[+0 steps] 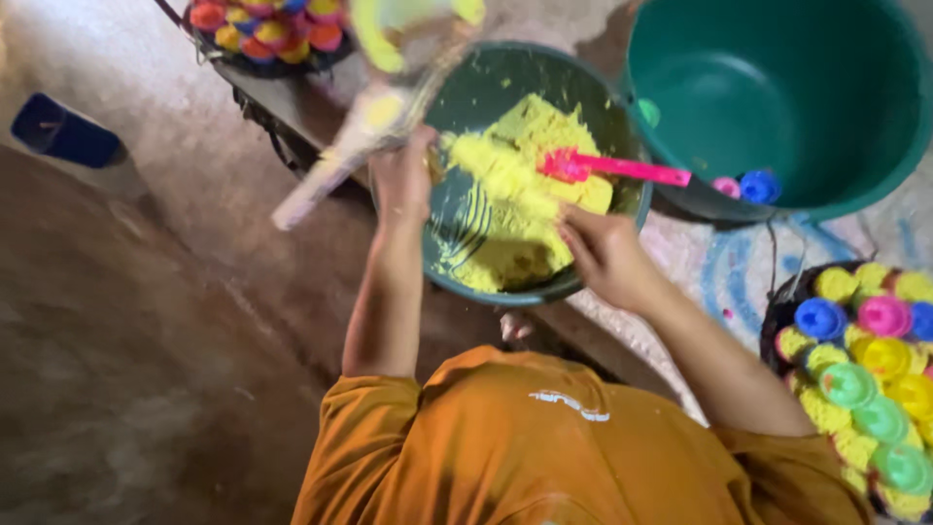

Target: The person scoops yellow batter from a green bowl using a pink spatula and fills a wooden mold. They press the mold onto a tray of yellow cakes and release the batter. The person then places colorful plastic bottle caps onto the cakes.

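Note:
A dark green bowl (486, 78) holds a crumbly yellow dough (515, 185), and a pink spatula (617, 169) lies across it. My left hand (403, 180) is at the bowl's left rim, right against a long pale tool (340, 160) smeared with yellow. The tool is blurred, so I cannot make out the grip. My right hand (604, 255) is at the bowl's near right rim with its fingers curled into the edge of the dough. My orange shirt (544, 437) fills the bottom of the view.
A large empty green tub (777, 97) stands at the upper right, with small pink and blue cups beside it. A dark basket (777, 311) at the right holds several coloured cups filled with yellow dough. Another basket of cups (267, 29) sits at the top left. A blue object (63, 131) lies at far left.

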